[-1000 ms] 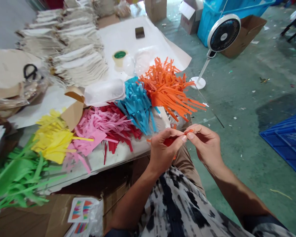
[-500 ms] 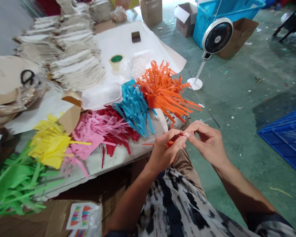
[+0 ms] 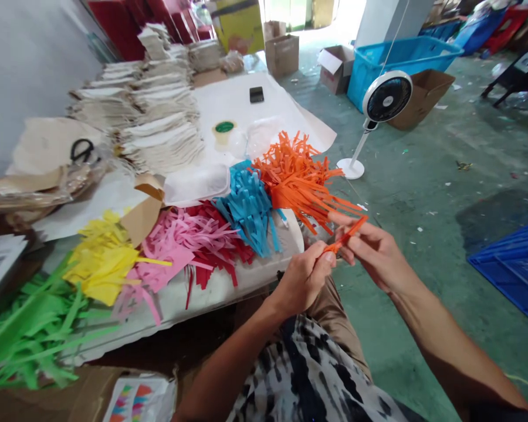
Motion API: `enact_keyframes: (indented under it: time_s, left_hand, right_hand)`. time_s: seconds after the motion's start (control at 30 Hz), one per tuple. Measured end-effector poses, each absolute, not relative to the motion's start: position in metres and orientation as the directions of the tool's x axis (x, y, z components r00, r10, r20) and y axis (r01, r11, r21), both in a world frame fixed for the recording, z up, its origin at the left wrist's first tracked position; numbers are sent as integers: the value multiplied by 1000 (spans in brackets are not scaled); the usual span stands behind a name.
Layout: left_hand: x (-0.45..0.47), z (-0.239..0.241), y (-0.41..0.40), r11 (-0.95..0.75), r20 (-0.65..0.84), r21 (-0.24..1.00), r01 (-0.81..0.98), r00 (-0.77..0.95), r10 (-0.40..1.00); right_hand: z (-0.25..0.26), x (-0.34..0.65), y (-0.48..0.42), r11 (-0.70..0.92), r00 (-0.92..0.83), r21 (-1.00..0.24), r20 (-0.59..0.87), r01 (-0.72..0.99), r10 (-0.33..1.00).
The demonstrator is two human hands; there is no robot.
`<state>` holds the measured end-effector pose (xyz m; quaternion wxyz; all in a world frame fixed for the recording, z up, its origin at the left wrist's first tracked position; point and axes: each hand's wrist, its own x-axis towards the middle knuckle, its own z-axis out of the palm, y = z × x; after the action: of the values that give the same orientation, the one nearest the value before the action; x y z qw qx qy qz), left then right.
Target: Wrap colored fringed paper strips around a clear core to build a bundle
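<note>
Both hands meet just past the table's right corner, over my lap. My left hand (image 3: 305, 275) is closed, pinching the lower end of an orange paper strip (image 3: 347, 234). My right hand (image 3: 374, 249) has its fingers pressed along the strip's upper part. The strip slants up to the right between them. Right behind the hands lies the heap of orange strips (image 3: 297, 176), with blue strips (image 3: 246, 205), red strips (image 3: 220, 252), pink strips (image 3: 176, 237), yellow strips (image 3: 99, 258) and green strips (image 3: 22, 334) spread leftward along the table (image 3: 211, 287).
Stacks of cloth bags (image 3: 154, 123), a tape roll (image 3: 224, 129), a phone (image 3: 256, 94), scissors (image 3: 83, 149) and a clear plastic box (image 3: 198, 181) sit farther back. A white fan (image 3: 381, 111) stands on the floor; blue crates (image 3: 517, 266) and cardboard boxes (image 3: 422, 97) lie around.
The hands have drawn apart a little and the orange strip, bunched between the fingers before, is stretched out slanting up right. The camera has tilted up.
</note>
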<state>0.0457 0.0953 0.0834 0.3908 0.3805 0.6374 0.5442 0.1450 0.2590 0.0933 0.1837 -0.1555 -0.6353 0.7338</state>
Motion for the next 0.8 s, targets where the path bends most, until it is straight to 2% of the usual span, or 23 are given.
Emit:
enact_keyframes:
  time_s: [0.03, 0.1, 0.2, 0.23, 0.3, 0.37, 0.43, 0.53, 0.63, 0.67, 0.73, 0.77, 0.8]
  left_hand:
    - [41, 83, 98, 107, -60, 988, 109, -372, 926]
    - [25, 82, 104, 87, 16, 956, 282, -346, 938]
    - [-13, 81, 115, 115, 168, 816, 566, -422, 891]
    - [-28, 81, 120, 142, 212, 758, 637, -446, 870]
    - [-57, 81, 131, 265, 304, 492, 829, -449, 840]
    - [-79, 83, 146, 317, 315, 260, 912, -390, 865]
    - [-92, 85, 162, 286, 271, 178, 942, -326, 905]
    - [-100, 88, 183, 261, 217, 212, 942, -306, 927]
    - [-112, 92, 199, 325, 203, 270, 906, -384, 901]
    - [-120, 94, 204, 370, 193, 385, 845, -466, 864]
    - [-139, 99, 213, 422, 73, 735, 531, -681, 728]
    - [-150, 101, 216, 380, -84, 898, 220, -763, 641]
    - [-160, 104, 219, 337, -192, 941, 26, -779, 596]
  right_hand:
    - [95, 143, 261, -121, -897, -992, -22, -36, 441]
    - [102, 138, 270, -118, -878, -993, -50, -8, 475]
    - [118, 130, 296, -67, -754, -996, -2, -55, 656]
    - [124, 128, 306, 4, -686, -996, 63, -87, 725]
    - [133, 125, 322, 218, -548, -969, 243, -113, 800]
    - [139, 120, 333, 460, -447, -885, 440, -68, 779]
    - [141, 113, 340, 681, -433, -732, 603, 34, 670]
    - [134, 97, 349, 895, -557, -438, 724, 87, 408]
    - [113, 85, 356, 967, -723, -256, 665, 12, 185]
    - [103, 83, 357, 977, -761, -214, 634, 1, 140]
    - [84, 85, 353, 989, -822, -148, 563, 3, 87]
    - [76, 87, 349, 992, -846, -130, 528, -3, 66]
    - [68, 90, 344, 993, -872, -119, 487, -14, 46]
